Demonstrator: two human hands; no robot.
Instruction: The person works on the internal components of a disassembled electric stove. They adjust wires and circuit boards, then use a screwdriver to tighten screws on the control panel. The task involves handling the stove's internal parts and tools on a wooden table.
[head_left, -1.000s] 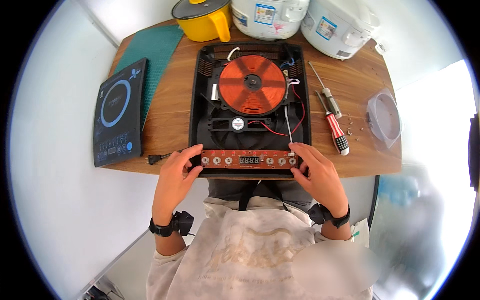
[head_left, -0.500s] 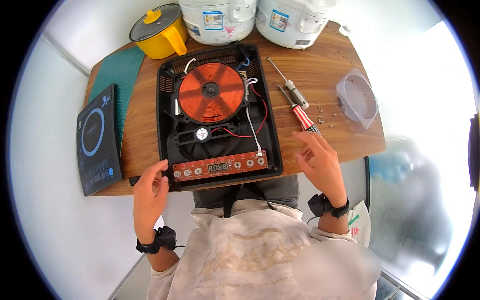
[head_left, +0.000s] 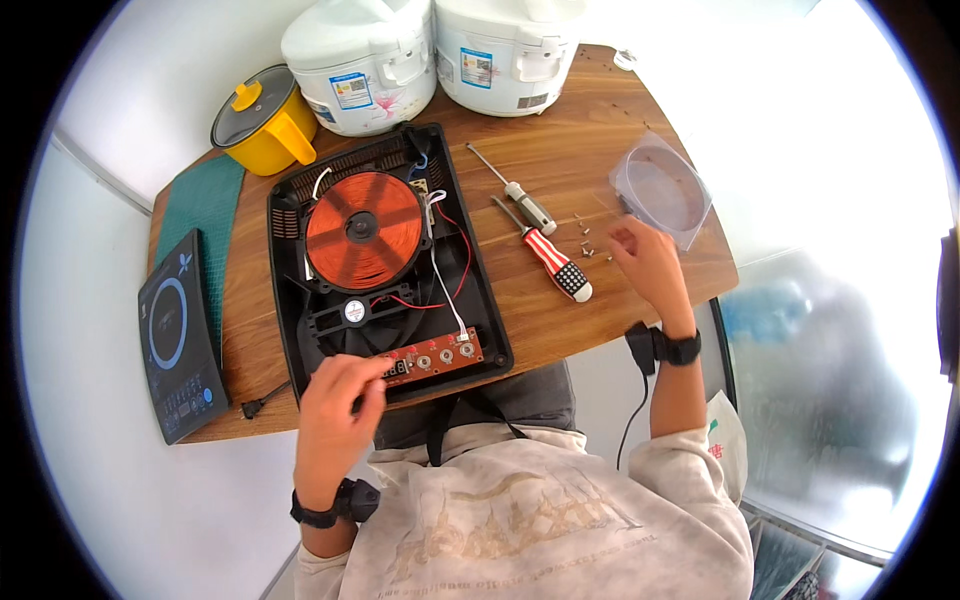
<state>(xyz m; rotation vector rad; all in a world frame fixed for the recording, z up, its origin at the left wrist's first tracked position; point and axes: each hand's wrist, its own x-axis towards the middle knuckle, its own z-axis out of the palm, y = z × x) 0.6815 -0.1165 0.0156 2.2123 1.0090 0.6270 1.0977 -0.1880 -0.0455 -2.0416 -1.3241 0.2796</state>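
An opened induction cooker base (head_left: 492, 318) lies on the table, its round copper coil (head_left: 365, 230) and black fan exposed. Over the left part of its reddish-brown control board (head_left: 435, 361) is my left hand (head_left: 338, 412), bent fingers at the small display, thumb apart and nothing visible in its grasp. My right hand (head_left: 655, 268) is beside the small loose screws (head_left: 587, 251) and the clear plastic container (head_left: 690, 215). Its fingers are drawn together at the container's near edge; whatever they may hold is hidden. Two screwdrivers, one grey-handled (head_left: 530, 207) and one striped (head_left: 556, 264), lie between cooker and screws.
The cooker's black glass top panel (head_left: 180, 340) leans at the table's left edge by a green cutting mat (head_left: 200, 205). A yellow pot (head_left: 265, 120) and two white rice cookers (head_left: 360, 75) stand at the back. A plug (head_left: 253, 408) lies near the front left edge.
My right hand has moved right and away from me, past the striped screwdriver to the screws and container, its fingers closing. My left hand has moved onto the control board. The view has shifted.
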